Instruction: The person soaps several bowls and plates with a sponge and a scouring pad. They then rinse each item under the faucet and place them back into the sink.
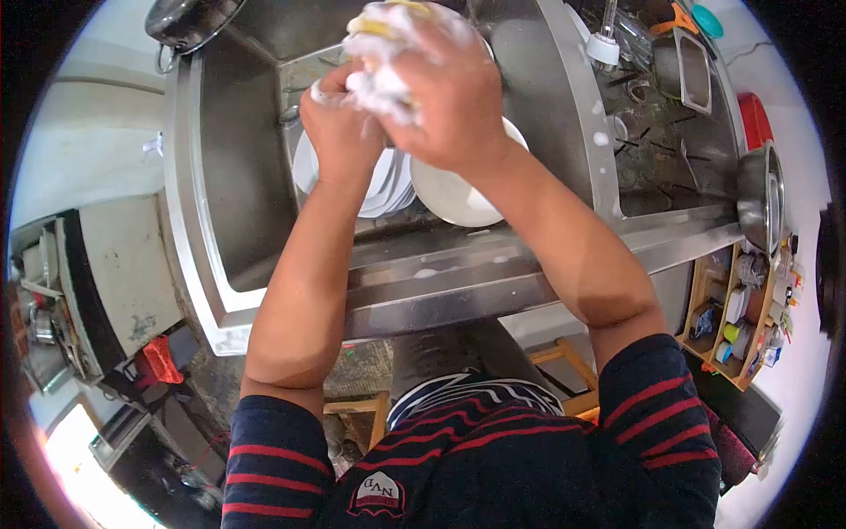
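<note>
My right hand (pixel 454 101) is closed around a foam-covered yellow sponge (pixel 374 28), high over the sink. Close against it is my left hand (pixel 339 137), its fingers closed near the suds; whatever it grips is hidden by foam and the other hand. Below my wrists, several white plates (pixel 388 194) lean together in the sink (pixel 247 176). A cream round dish (pixel 445 198) sits to their right, partly covered by my right forearm. A spoon (pixel 290 115) lies in the sink left of my left hand.
A dark metal pot (pixel 189 22) stands at the sink's back left corner. On the right, a second basin holds glasses (pixel 648 163) and a metal container (pixel 683 70). A steel bowl (pixel 762 198) rests at the right edge, above a wooden shelf (pixel 736 309) of small items.
</note>
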